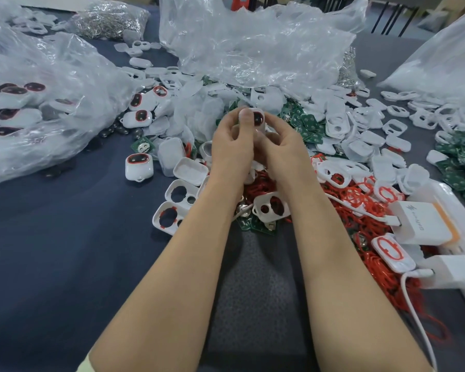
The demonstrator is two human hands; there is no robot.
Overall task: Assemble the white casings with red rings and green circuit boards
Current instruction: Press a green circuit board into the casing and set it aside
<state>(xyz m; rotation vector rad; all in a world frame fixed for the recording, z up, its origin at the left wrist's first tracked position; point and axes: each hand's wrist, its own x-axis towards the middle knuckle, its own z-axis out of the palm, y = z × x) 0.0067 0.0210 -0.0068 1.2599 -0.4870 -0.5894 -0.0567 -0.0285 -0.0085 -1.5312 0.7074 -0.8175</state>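
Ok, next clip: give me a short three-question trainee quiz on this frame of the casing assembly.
1. True or false: the left hand and the right hand together hold one white casing.
2. Where does the main pile of loose red rings lie? A) on the person's right B) on the person's far left C) in a metal tray
3. Fill in: the clear bag on the left holds casings already fitted with ____ rings.
Key: 1 true; 2 A; 3 red.
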